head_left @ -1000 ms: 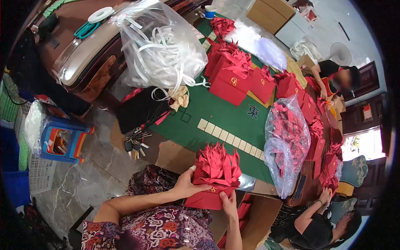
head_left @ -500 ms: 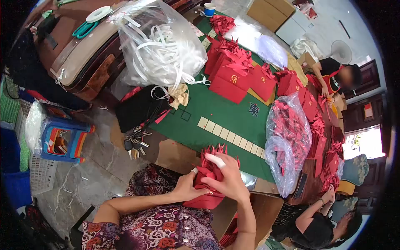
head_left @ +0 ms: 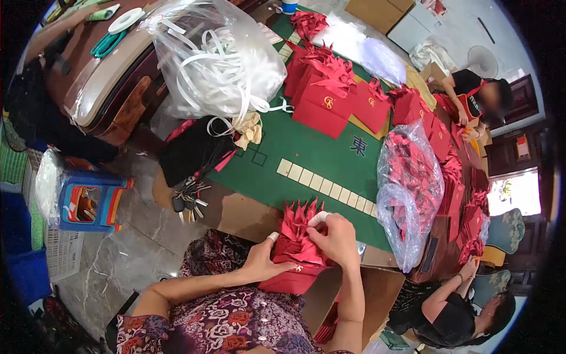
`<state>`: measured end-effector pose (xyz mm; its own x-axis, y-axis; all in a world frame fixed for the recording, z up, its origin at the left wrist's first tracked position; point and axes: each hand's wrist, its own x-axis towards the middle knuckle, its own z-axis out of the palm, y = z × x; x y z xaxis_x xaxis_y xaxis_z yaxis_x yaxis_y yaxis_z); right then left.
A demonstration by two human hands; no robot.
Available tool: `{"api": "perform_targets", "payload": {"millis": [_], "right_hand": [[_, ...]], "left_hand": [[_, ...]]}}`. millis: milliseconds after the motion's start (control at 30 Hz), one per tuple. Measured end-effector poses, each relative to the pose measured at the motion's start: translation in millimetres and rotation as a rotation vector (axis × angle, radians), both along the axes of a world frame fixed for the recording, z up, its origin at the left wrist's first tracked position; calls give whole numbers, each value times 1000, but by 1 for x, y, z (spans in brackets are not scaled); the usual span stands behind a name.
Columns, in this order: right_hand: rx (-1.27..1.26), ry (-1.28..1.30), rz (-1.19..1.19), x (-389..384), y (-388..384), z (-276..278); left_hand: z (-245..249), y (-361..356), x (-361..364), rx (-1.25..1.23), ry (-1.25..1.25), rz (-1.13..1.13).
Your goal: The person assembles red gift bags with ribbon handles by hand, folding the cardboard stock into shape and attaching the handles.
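Note:
A bundle of red gift bags (head_left: pixel 292 282) with gold lettering is in front of my body at the table's near edge. My left hand (head_left: pixel 259 263) grips its left side, the thumb across the front and white tape on a finger. Red ribbon ends (head_left: pixel 298 221) stick up from the top of the bundle. At their right side my right hand (head_left: pixel 339 241) is closed, thumb and forefinger pinching among the ribbons; a taped finger shows here too.
On the green mat (head_left: pixel 265 186) lie a row of cream tiles (head_left: pixel 321 184), stacked red bags (head_left: pixel 321 112) and a clear bag of red pieces (head_left: pixel 407 189). A plastic bag of white ribbon (head_left: pixel 230 71) is at upper left. Two people (head_left: pixel 439 307) handle red items at right.
My right hand has gone from spread open over the bundle to pinching at the ribbons on its right side. The ribbons now fan upward. My left hand keeps its grip.

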<state>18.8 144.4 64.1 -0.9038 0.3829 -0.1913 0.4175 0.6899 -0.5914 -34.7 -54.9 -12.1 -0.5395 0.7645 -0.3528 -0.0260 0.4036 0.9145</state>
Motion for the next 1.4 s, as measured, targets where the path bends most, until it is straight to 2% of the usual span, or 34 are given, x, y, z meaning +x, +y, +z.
{"api": "perform_targets", "payload": {"millis": [33, 100, 200, 333, 433, 467, 533, 600, 667, 733, 833, 933, 1000, 1067, 1133, 1167, 1200, 1267, 1333, 1400], "right_hand": [[-2, -1, -3, 0, 1, -1], [183, -19, -3, 0, 2, -2], [299, -28, -19, 0, 4, -2], [315, -118, -56, -2, 7, -6], [371, 101, -172, 1, 6, 1], [371, 101, -173, 6, 4, 2], [9, 358, -305, 17, 0, 1], [-1, 387, -262, 32, -5, 1], [-96, 322, -86, 40, -15, 12], [48, 344, 85, 29, -22, 22], [187, 350, 174, 25, -22, 7], [-159, 347, -196, 22, -21, 5], [54, 386, -313, 22, -10, -10], [85, 348, -360, 26, -6, -17], [-294, 426, -631, 36, -6, -24], [-501, 363, -653, 51, -2, -29], [-502, 362, -653, 63, -3, -35], [-768, 490, -538, 86, -8, -48], [-794, 303, -502, 92, -21, -41], [-946, 193, -577, 91, -32, -48]], "left_hand": [[1, 1, 0, -2, -1, -3], [6, 1, -1, -5, -5, 3], [-4, -1, 0, -10, -68, -5], [-10, -2, 1, 11, -118, 9], [-20, -4, 2, 16, -14, 48], [-23, -4, 0, 49, -85, 49], [-23, -3, -5, 82, -150, 56], [-17, -1, -11, 65, -217, 64], [-17, 2, -13, 84, -245, 56], [-18, 4, -13, 103, -275, 42], [-20, 3, -13, 131, -271, 39], [-27, 0, -13, 92, -283, 37], [-27, 0, -12, 155, -381, 90], [-19, 0, -13, 169, -450, 114], [-12, 2, -16, 187, -517, 143], [-10, 1, -18, 198, -569, 151], [-8, 0, -19, 208, -621, 158], [-1, 0, -24, 188, -620, 155], [5, 1, -28, 164, -621, 146], [8, 2, -30, 193, -499, 37]]}}
